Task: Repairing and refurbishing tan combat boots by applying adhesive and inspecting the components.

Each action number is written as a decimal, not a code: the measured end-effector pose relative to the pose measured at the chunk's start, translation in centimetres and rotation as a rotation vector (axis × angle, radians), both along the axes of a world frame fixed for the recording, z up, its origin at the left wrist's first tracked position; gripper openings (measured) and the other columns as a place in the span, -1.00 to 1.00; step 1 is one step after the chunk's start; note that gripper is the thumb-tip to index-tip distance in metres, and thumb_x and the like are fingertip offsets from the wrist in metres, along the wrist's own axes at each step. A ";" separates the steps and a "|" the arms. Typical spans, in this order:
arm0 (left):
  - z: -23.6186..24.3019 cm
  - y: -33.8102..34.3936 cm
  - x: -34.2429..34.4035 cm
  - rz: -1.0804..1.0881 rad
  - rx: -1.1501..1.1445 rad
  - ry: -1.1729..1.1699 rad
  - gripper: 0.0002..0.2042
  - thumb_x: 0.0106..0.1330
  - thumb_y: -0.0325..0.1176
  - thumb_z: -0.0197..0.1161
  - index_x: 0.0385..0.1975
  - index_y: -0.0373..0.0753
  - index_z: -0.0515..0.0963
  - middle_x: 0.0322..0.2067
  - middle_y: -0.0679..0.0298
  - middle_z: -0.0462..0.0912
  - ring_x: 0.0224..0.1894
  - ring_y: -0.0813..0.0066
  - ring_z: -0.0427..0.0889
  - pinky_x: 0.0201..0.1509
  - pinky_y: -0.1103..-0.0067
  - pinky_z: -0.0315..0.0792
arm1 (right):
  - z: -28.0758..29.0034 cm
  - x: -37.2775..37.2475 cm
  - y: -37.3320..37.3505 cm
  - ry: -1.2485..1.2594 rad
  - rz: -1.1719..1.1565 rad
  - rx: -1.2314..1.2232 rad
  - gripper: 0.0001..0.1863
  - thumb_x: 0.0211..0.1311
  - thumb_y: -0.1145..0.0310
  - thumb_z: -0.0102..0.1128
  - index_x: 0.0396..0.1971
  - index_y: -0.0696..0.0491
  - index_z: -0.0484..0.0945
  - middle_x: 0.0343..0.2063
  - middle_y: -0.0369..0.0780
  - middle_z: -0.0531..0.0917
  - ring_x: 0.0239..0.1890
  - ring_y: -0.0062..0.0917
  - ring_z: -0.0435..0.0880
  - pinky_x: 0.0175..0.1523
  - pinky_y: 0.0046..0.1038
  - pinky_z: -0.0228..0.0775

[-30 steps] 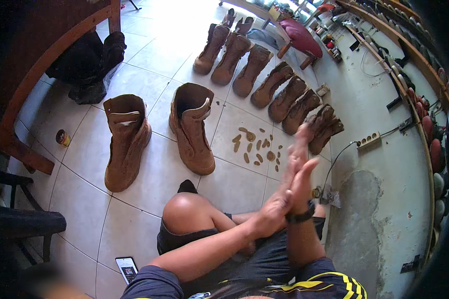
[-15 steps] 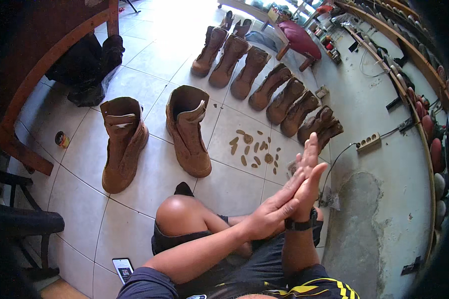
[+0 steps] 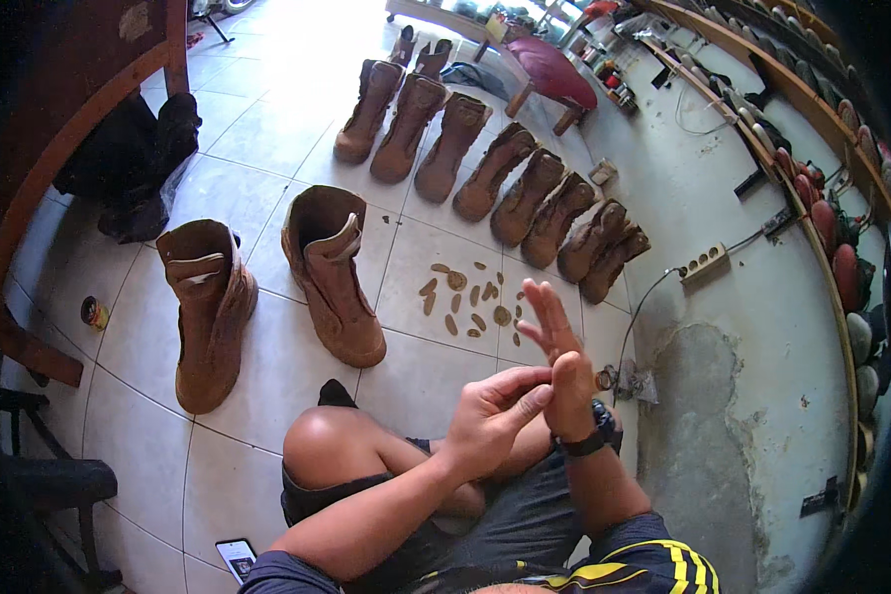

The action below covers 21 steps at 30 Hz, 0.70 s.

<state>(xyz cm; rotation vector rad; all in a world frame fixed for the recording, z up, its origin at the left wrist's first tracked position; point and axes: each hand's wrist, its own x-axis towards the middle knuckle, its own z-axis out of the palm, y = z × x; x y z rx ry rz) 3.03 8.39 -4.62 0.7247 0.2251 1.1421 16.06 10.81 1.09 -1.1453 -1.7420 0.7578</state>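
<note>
My left hand is closed, its thumb and fingers drawn together against the palm side of my right hand. Whatever lies between those fingertips, if anything, is hidden. My right hand, with a black watch on its wrist, is raised with fingers stretched upward and apart. Beyond the hands, small flat brown pieces, mostly long ovals with a couple of round discs, lie on the tiles. To their left stand two brown boots, the nearer boot and the other boot, upright with tongues showing.
A row of brown boots runs diagonally behind the pieces. At right, a power strip with a cable lies by the worn wall. Wooden furniture and a black stool stand left; a phone lies near my left arm.
My palms were pressed flat together; now the left hand has slid down and curled its fingers, while the right hand's fingers have spread. The view has shifted slightly.
</note>
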 end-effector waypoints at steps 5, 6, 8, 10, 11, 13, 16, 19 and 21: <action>-0.3 0.2 0.2 0.140 0.105 0.115 -0.83 0.46 -0.52 0.28 -0.06 -0.45 0.68 -0.08 0.25 0.71 -0.03 0.57 0.61 0.13 0.60 0.49 | -1.8 -1.3 -1.3 0.188 -0.039 -0.030 0.23 0.21 -0.62 -0.22 0.60 0.09 -0.08 0.54 -0.05 0.17 0.53 -0.22 0.24 0.41 -0.15 0.30; -0.3 0.2 0.1 0.138 0.105 0.117 -0.83 0.46 -0.52 0.28 -0.06 -0.45 0.68 -0.08 0.25 0.71 -0.03 0.57 0.61 0.13 0.60 0.49 | -1.9 -1.4 -1.4 0.191 -0.041 -0.030 0.23 0.21 -0.62 -0.22 0.60 0.09 -0.08 0.54 -0.05 0.17 0.53 -0.22 0.24 0.41 -0.15 0.30; 0.0 0.0 0.3 0.140 0.073 0.066 -0.83 0.47 -0.52 0.28 -0.06 -0.43 0.69 -0.10 0.24 0.72 -0.03 0.56 0.62 0.15 0.59 0.49 | -1.8 -1.4 -1.7 0.154 -0.075 0.040 0.22 0.24 -0.60 -0.18 0.60 0.11 -0.10 0.54 -0.05 0.17 0.52 -0.21 0.26 0.38 -0.17 0.34; -0.2 0.1 0.0 0.121 0.019 0.011 -0.83 0.47 -0.51 0.28 -0.04 -0.43 0.68 -0.10 0.22 0.73 -0.03 0.55 0.63 0.15 0.58 0.50 | -2.0 -1.8 -2.0 0.183 -0.070 0.075 0.16 0.31 -0.53 -0.18 0.60 0.12 -0.11 0.54 -0.04 0.18 0.51 -0.21 0.29 0.36 -0.20 0.36; -0.3 0.1 -0.2 0.109 -0.036 -0.044 -0.82 0.47 -0.51 0.27 -0.03 -0.42 0.68 -0.09 0.19 0.74 -0.04 0.53 0.65 0.16 0.57 0.51 | -2.1 -2.0 -2.2 0.170 -0.065 0.059 0.11 0.38 -0.48 -0.22 0.60 0.12 -0.13 0.54 -0.04 0.17 0.51 -0.21 0.28 0.37 -0.20 0.35; -0.1 0.1 -0.2 0.132 -0.057 -0.083 -0.81 0.47 -0.51 0.27 -0.01 -0.42 0.67 -0.08 0.17 0.74 -0.03 0.51 0.66 0.16 0.55 0.53 | -2.7 -2.6 -2.2 0.206 -0.093 0.161 -0.13 0.55 -0.24 -0.16 0.56 0.13 0.04 0.43 0.00 0.38 0.39 -0.23 0.47 0.30 -0.24 0.44; 0.3 0.5 -0.6 0.113 -0.068 -0.130 -0.79 0.47 -0.53 0.25 0.03 -0.45 0.64 -0.05 0.10 0.74 -0.01 0.42 0.70 0.18 0.48 0.59 | -2.8 -0.9 -3.3 0.095 -0.079 0.152 -0.32 0.60 -0.04 -0.04 0.45 0.17 0.29 0.21 0.01 0.61 0.19 -0.25 0.66 0.19 -0.28 0.54; 0.9 0.3 -1.0 0.137 -0.079 -0.198 -0.79 0.48 -0.56 0.21 0.03 -0.47 0.63 -0.04 0.07 0.74 0.02 0.37 0.71 0.22 0.43 0.60 | -2.5 -1.3 -3.5 0.098 -0.221 0.316 -0.62 0.46 0.32 0.25 0.15 0.20 0.59 -0.02 -0.05 0.74 -0.03 -0.38 0.75 0.01 -0.41 0.62; 1.0 0.5 -1.1 0.167 -0.067 -0.179 -0.79 0.47 -0.57 0.21 0.02 -0.47 0.63 -0.03 0.06 0.73 0.03 0.37 0.71 0.22 0.43 0.60 | -1.7 -2.3 -3.5 0.097 -0.365 0.379 -0.76 0.21 0.57 0.46 -0.11 0.18 0.69 -0.08 -0.14 0.73 -0.12 -0.54 0.73 -0.13 -0.55 0.62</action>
